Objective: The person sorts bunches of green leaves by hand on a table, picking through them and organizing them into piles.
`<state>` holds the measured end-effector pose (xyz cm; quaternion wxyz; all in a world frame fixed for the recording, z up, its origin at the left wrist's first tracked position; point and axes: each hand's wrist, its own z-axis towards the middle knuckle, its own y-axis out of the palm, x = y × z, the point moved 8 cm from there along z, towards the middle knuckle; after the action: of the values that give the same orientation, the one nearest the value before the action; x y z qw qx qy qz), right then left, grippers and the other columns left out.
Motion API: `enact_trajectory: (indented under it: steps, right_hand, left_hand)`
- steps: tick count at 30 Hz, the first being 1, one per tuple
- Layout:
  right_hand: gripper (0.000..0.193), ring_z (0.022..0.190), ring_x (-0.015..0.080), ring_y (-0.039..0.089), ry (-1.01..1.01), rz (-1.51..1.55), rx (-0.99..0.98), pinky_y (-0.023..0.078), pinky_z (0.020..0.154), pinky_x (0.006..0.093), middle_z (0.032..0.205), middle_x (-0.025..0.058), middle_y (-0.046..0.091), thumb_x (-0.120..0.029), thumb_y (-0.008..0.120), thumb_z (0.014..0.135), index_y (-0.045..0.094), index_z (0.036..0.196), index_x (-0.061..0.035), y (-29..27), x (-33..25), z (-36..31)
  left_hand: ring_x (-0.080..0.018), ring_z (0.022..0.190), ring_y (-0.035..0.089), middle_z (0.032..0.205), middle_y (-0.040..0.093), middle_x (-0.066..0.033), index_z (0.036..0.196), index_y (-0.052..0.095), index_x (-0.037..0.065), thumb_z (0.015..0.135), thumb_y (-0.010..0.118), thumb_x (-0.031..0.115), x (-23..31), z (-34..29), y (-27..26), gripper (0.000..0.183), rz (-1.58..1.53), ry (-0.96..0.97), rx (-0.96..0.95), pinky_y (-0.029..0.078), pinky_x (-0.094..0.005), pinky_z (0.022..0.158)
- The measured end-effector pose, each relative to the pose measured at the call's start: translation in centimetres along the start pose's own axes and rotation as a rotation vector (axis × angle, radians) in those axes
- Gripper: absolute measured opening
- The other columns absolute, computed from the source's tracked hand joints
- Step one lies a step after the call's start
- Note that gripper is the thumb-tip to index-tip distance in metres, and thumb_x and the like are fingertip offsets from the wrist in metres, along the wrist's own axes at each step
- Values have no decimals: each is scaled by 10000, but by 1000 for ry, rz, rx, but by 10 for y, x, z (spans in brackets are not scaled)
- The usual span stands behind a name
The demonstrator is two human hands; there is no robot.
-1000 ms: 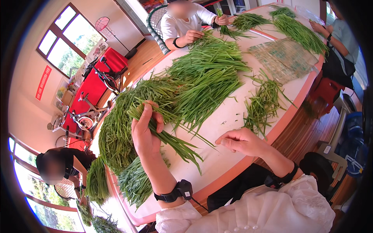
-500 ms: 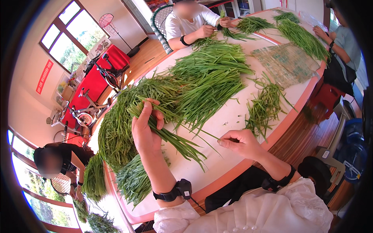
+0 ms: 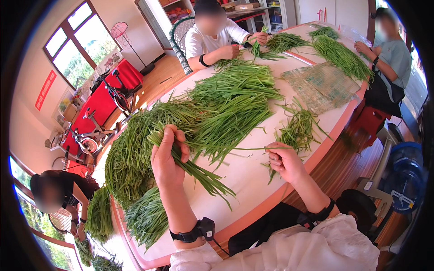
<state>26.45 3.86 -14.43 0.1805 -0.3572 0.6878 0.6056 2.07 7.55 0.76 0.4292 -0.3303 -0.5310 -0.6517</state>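
My left hand (image 3: 169,158) is closed round a bunch of chives (image 3: 203,178), its cut ends pointing down and to the right over the white tabletop. My right hand (image 3: 287,163) pinches the end of a single chive blade (image 3: 239,148), which stretches almost level from the bunch across to my fingers. Behind my left hand lies a large heap of chives (image 3: 135,149), with a brighter, straighter pile (image 3: 239,106) beyond it. Just past my right hand sits a small tangle of loose blades (image 3: 300,128). Below my left wrist's side rests another bundle (image 3: 147,219).
A greenish woven sheet (image 3: 321,86) lies at the table's right, near its pink edge (image 3: 244,221). Co-workers handle greens at the far side (image 3: 219,40), the right (image 3: 391,58) and the lower left (image 3: 68,194). A blue water bottle (image 3: 402,176) stands by the right floor.
My right hand has risen slightly, and the single blade it pinches now runs nearly level instead of slanting down. My left hand still grips the bunch. The whole view has shifted a little.
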Motion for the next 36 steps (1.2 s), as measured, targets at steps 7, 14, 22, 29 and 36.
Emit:
enact_trajectory:
  steps: [7,14,22,29,36]
  right_hand:
    - [188,810,211,498,-961,-1768,283,403,737,340,819,52,555,-200,602,817,632,912,-41,9,-66,-31]
    - [166,988,311,467,-863,-1665,344,378,854,416,997,119,550,-70,655,721,586,854,3,-4,-78,-39]
    - [87,948,278,490,-1051,-1434,354,398,828,364,921,105,573,-60,598,790,582,835,12,2,-81,-44]
    - [111,866,240,519,-1104,-1273,395,412,782,326,876,102,576,-84,546,851,561,827,23,-19,-81,-48]
    - [134,885,221,498,-1065,-1312,395,409,745,315,886,83,564,-77,571,833,531,746,16,-33,-78,-42]
  left_hand:
    - [-133,665,539,756,557,-50,1029,524,30,925,446,183,6,-3,-3,200,67,23,68,459,-279,615]
    - [-130,601,462,711,430,-11,1119,483,35,911,478,204,-9,-6,11,268,-77,-152,-130,444,-303,558]
    - [-92,555,398,672,372,17,1181,468,19,920,463,200,2,-44,-8,317,-38,-224,-125,395,-258,494]
    - [-81,494,392,660,373,-1,1195,429,-21,914,457,150,99,-120,-80,330,272,-91,111,378,-225,406]
    - [-239,719,615,827,623,-119,1049,565,78,848,542,158,210,-139,-121,217,1882,302,398,467,-333,655]
